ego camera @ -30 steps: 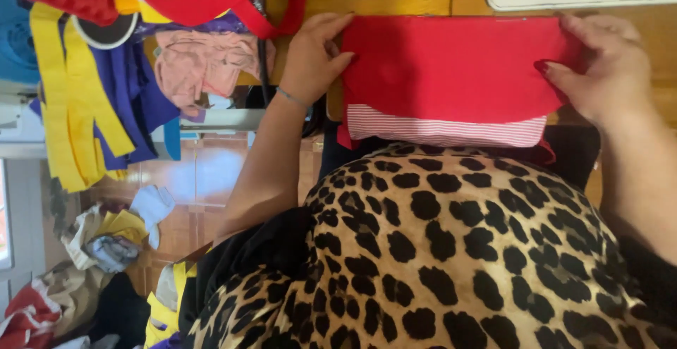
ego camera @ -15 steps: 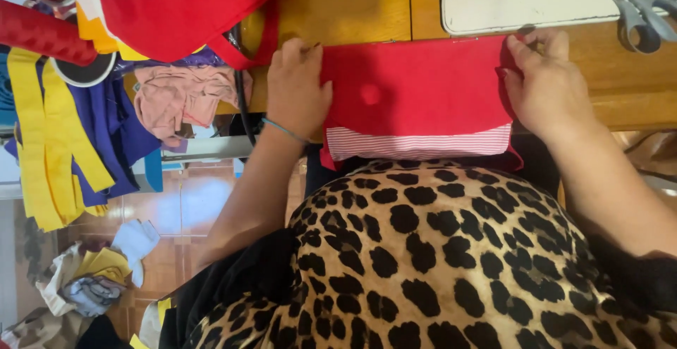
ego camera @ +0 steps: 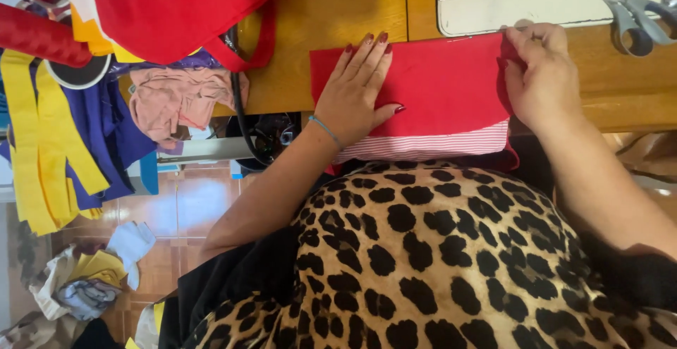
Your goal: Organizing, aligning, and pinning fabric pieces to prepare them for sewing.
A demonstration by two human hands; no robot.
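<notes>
**Both hands on a folded red cloth at the sewing table**

Head view: the red fabric piece lay on the wooden table, its near edge hanging over the table's front toward the person's lap. The left hand rested flat on the cloth's left part, fingers spread and open. The right hand was curled at the cloth's upper right corner, pinching that edge just beside the white sewing machine base. The cloth was plain red, folded, with a red-and-white striped layer showing under its near edge. Scissors lay on the machine base, near the right hand.
</notes>
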